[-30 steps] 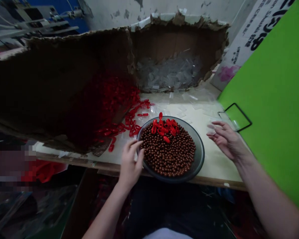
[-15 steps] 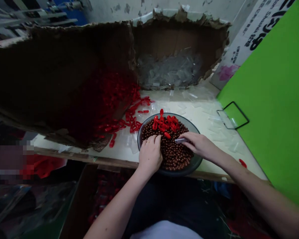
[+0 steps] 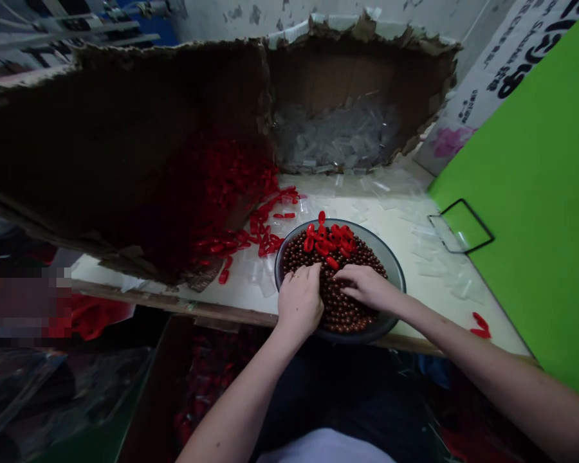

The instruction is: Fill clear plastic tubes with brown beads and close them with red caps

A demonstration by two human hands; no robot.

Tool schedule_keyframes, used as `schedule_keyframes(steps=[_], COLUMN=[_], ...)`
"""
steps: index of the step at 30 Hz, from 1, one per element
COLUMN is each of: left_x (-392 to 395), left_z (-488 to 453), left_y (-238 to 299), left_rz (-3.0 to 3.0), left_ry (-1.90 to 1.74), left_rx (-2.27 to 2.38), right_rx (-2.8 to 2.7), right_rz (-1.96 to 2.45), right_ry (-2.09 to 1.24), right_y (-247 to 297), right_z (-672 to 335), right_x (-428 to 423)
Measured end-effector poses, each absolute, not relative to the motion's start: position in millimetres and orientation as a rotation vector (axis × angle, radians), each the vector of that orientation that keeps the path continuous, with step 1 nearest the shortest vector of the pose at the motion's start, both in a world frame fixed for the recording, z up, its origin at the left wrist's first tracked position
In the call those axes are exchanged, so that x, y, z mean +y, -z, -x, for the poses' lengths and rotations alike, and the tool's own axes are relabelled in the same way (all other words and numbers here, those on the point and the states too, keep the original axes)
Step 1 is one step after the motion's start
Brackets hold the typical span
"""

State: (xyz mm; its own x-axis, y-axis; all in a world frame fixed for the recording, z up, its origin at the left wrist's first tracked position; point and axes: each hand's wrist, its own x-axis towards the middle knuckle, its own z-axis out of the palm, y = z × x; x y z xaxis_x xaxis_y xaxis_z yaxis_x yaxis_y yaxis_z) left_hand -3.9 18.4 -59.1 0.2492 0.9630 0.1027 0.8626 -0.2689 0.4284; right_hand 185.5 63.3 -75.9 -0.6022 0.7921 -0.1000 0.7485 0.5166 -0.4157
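A round grey basin (image 3: 390,257) full of brown beads (image 3: 342,308) sits at the table's front edge. Small red oval plastic pieces (image 3: 335,241) lie heaped on the beads toward the back. On the left side of the basin, my left hand (image 3: 300,301) is over the beads, fingers curled down and tips partly hidden. My right hand (image 3: 369,286) reaches in from the right, its fingers bent together low at the beads, tips close to my left hand. Whatever is between the fingers of either hand is hidden; no tube shows now.
A torn cardboard box (image 3: 265,96) stands behind, one compartment with red pieces (image 3: 222,180), the other with clear plastic tubes (image 3: 338,138). Loose clear tubes and red pieces are scattered on the white table (image 3: 241,289). A green panel (image 3: 535,193) rises at right.
My right hand has dipped toward the beads and my left hand; the short clear tube in its fingers no longer shows. The whole view has shifted slightly. My left hand stays over the beads.
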Motion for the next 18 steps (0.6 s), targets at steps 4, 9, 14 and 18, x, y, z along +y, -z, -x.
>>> schedule_keyframes(steps=[4, 9, 14, 18], left_x=[19, 18, 19, 21], left_z=[5, 9, 11, 4], left_y=[60, 61, 57, 52], left_rz=[-2.173, -2.023, -1.798, -1.532], left_ry=[-0.586, -0.843, -1.099, -1.105], left_rx=[1.675, 1.635, 1.386, 1.084], right_rx=[-2.128, -1.697, -1.521, -1.538], right_rz=[1.255, 1.126, 1.119, 1.072], right_ry=[-1.247, -1.551, -1.531, -1.460], right_y=[70, 61, 52, 46], right_z=[-192, -190, -186, -183], right_x=[64, 56, 48, 47])
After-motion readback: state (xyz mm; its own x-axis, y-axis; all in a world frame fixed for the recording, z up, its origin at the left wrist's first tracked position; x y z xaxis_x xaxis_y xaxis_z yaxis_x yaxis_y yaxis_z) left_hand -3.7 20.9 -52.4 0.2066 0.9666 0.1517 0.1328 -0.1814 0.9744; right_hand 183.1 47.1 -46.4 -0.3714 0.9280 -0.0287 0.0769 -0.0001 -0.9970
